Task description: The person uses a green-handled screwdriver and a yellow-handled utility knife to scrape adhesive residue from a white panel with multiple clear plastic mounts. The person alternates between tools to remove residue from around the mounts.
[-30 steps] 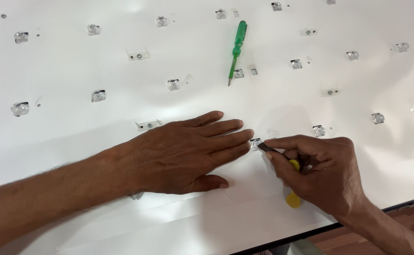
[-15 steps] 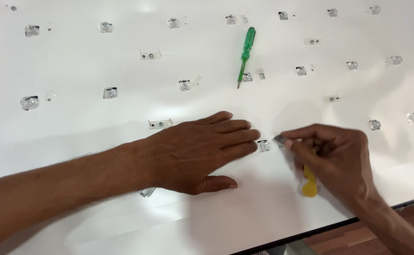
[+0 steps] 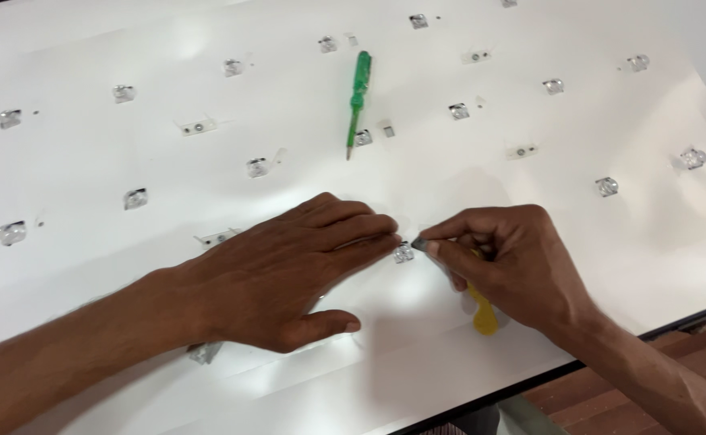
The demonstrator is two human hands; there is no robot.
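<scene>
My left hand (image 3: 288,274) lies flat, palm down, on a large white panel (image 3: 530,242), its fingertips touching a small clear lens (image 3: 403,254) fixed to the sheet. My right hand (image 3: 514,266) grips a yellow-handled tool (image 3: 482,310), whose dark tip meets the same lens from the right. A green screwdriver (image 3: 358,97) lies loose on the panel farther away, above both hands.
Several more clear lenses dot the panel in rows, for instance a lens at the right (image 3: 606,186) and one at the left (image 3: 135,198). The panel's dark front edge (image 3: 675,321) runs along the lower right, with reddish floor beyond it.
The view has shifted, so the hands sit lower and more to the right in frame. Both hands stay at the same lens; the tool tip remains against it.
</scene>
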